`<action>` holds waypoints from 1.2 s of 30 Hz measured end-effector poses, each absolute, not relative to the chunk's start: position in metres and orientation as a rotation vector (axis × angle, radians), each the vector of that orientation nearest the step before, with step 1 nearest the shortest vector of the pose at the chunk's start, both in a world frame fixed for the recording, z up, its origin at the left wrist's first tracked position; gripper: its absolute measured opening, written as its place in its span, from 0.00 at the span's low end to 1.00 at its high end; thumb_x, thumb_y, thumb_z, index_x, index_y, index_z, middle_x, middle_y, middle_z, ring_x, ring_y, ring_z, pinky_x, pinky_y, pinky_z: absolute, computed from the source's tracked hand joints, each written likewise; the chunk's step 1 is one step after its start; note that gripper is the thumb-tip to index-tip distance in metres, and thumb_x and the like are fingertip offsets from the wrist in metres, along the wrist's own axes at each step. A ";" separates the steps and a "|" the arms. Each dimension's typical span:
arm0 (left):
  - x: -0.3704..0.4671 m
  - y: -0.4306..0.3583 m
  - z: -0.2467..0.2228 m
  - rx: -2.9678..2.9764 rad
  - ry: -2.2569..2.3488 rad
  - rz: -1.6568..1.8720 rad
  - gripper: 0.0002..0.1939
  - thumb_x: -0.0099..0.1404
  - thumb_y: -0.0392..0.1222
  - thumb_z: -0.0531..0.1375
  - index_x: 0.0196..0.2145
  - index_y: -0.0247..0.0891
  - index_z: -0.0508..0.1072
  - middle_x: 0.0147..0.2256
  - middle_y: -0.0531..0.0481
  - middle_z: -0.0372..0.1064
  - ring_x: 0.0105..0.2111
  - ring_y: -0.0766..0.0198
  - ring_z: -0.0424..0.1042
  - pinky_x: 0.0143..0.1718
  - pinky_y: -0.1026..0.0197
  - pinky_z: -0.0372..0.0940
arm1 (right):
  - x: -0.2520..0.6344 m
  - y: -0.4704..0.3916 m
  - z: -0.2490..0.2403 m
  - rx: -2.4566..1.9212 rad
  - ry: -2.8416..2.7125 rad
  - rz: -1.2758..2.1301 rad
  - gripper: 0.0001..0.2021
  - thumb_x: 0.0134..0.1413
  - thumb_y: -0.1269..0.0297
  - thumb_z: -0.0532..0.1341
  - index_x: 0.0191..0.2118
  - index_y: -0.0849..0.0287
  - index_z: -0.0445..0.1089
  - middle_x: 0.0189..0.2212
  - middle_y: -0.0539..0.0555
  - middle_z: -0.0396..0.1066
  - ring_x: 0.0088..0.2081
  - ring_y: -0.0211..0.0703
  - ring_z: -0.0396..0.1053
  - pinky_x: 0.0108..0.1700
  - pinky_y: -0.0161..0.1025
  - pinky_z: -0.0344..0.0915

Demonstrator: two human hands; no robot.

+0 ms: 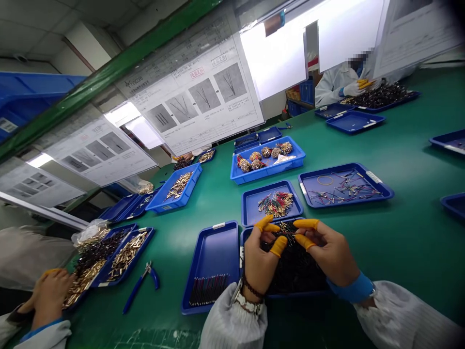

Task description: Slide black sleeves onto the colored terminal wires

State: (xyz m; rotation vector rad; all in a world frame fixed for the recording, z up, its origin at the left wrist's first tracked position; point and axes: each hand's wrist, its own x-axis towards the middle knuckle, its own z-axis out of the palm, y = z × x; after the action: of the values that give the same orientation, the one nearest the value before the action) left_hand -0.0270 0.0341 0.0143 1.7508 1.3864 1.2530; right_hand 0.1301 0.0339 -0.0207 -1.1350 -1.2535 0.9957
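Note:
My left hand and my right hand face each other over a tray heaped with black pieces. Yellow finger cots cover the thumbs and index fingers. Between the curled fingertips of both hands is a small bunch of thin black wires with gold tips; how each finger grips it is partly hidden. Just beyond, a blue tray holds a pile of red, green and gold-tipped wires. Left of my hands, another blue tray carries a row of dark sticks along its near end.
Blue-handled pliers lie on the green table. A tray of loose wires and a bin of bundles stand farther back. Another person's hands are at left; one more person sits far right. Instruction sheets hang above.

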 end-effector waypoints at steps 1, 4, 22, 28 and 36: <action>-0.022 0.035 0.012 1.672 1.326 1.264 0.21 0.58 0.36 0.62 0.49 0.37 0.65 0.37 0.48 0.70 0.32 0.66 0.69 0.37 0.62 0.66 | 0.130 0.033 -0.019 -1.105 -1.236 1.063 0.12 0.47 0.65 0.61 0.41 0.58 0.69 0.33 0.56 0.73 0.34 0.46 0.71 0.36 0.41 0.69; -0.013 0.035 0.006 1.520 1.236 1.299 0.17 0.59 0.35 0.60 0.47 0.37 0.67 0.36 0.48 0.70 0.35 0.65 0.71 0.39 0.62 0.66 | 0.129 0.031 -0.016 -1.031 -1.255 1.208 0.10 0.48 0.65 0.61 0.39 0.58 0.69 0.34 0.56 0.73 0.36 0.46 0.71 0.39 0.40 0.69; -0.015 0.023 0.002 1.567 0.981 1.274 0.08 0.60 0.36 0.60 0.38 0.38 0.75 0.44 0.44 0.67 0.45 0.57 0.67 0.47 0.55 0.62 | 0.124 0.032 -0.016 -0.726 -0.759 1.870 0.18 0.40 0.59 0.70 0.36 0.60 0.66 0.23 0.49 0.69 0.19 0.31 0.64 0.20 0.30 0.63; -0.011 0.025 0.000 1.532 1.334 1.307 0.02 0.55 0.33 0.62 0.28 0.35 0.76 0.39 0.44 0.68 0.40 0.58 0.69 0.41 0.58 0.64 | 0.131 0.031 -0.016 -1.000 -1.104 1.323 0.13 0.47 0.60 0.65 0.37 0.59 0.67 0.31 0.55 0.72 0.35 0.45 0.71 0.38 0.40 0.68; -0.005 0.018 -0.002 1.711 1.333 1.183 0.06 0.58 0.40 0.61 0.33 0.36 0.75 0.33 0.46 0.69 0.32 0.62 0.68 0.32 0.62 0.63 | 0.133 0.029 -0.009 -1.053 -1.222 1.222 0.09 0.48 0.58 0.62 0.29 0.59 0.67 0.25 0.52 0.70 0.28 0.42 0.69 0.30 0.36 0.67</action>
State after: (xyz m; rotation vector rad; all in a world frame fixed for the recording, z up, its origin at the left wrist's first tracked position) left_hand -0.0051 0.0181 -0.0024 1.7114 1.3333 1.1834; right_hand 0.1326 0.0292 -0.0088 -1.0532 -1.2217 1.2221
